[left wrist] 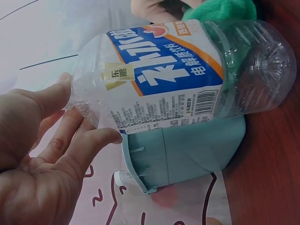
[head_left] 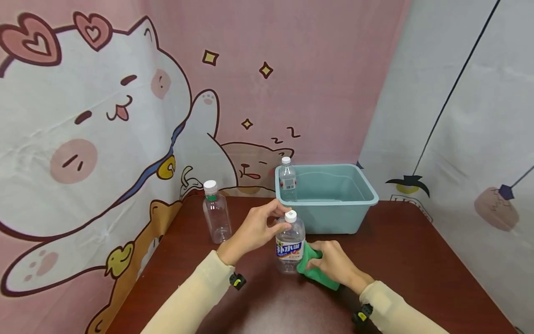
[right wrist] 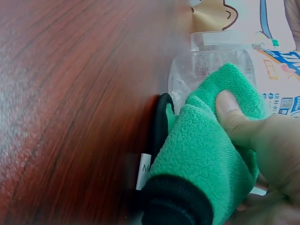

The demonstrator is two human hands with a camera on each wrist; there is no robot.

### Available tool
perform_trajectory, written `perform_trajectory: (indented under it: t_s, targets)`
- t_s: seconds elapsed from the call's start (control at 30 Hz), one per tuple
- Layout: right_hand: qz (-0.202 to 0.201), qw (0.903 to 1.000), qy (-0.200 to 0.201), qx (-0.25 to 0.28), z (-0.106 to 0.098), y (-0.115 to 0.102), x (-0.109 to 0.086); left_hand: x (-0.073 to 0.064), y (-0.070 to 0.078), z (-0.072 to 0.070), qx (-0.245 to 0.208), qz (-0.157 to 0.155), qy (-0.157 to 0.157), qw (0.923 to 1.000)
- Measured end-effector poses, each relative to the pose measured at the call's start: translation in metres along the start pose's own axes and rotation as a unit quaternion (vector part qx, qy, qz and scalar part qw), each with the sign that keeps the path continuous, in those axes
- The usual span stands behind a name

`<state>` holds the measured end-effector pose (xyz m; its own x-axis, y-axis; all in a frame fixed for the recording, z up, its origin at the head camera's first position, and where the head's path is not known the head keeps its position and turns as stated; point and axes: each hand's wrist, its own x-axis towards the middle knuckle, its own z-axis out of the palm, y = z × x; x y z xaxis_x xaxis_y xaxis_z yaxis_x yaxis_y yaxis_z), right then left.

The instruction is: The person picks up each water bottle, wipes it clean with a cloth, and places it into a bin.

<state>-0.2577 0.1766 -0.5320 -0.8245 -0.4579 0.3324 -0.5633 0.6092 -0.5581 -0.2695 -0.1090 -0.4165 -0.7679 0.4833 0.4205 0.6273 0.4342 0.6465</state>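
Note:
A clear plastic bottle (head_left: 289, 246) with a white cap and a blue and white label stands upright on the table. My left hand (head_left: 260, 225) grips it by the neck, just below the cap; the left wrist view shows thumb and fingers around the narrow top. In my right hand (head_left: 333, 262) is a green cloth (right wrist: 201, 140) with a black edge and a small white tag, pinched under the thumb. The cloth lies against the lower right side of the bottle, near its base.
A second clear bottle (head_left: 218, 218) with a white cap stands at the left on the brown table (head_left: 400, 260). Behind the hands is a light blue bin (head_left: 329, 218), with another capped bottle (head_left: 288, 178) upright in its left corner. A cartoon-print curtain (head_left: 325, 83) hangs behind.

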Motion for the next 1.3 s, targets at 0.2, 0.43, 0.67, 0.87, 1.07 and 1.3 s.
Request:
perform_trajectory:
  t_s: [0.2, 0.43, 0.67, 0.87, 1.07, 1.3]
  targets:
    - [0.016, 0.9991, 0.024, 0.03, -0.005, -0.004, 0.0, 0.0, 0.0, 0.0, 0.003, -0.001, 0.003, 1.0]
    - [-0.001, 0.9957, 0.087, 0.031, -0.017, -0.015, 0.003, -0.001, -0.001, 0.0, 0.002, -0.002, 0.001, 1.0]
    - [-0.019, 0.9921, 0.122, 0.023, -0.032, -0.027, 0.011, 0.0, 0.0, 0.0, 0.0, -0.003, 0.003, 1.0]
    - [-0.05, 0.9883, 0.141, 0.027, -0.04, -0.041, 0.02, -0.001, -0.002, 0.001, 0.0, 0.001, 0.003, 1.0]
    - [-0.08, 0.9875, 0.132, 0.03, -0.042, -0.054, 0.027, -0.001, -0.002, 0.001, -0.006, -0.006, -0.001, 1.0]
    - [-0.077, 0.9888, 0.126, 0.024, -0.043, -0.058, 0.027, -0.002, 0.0, 0.0, -0.001, -0.005, 0.002, 1.0]
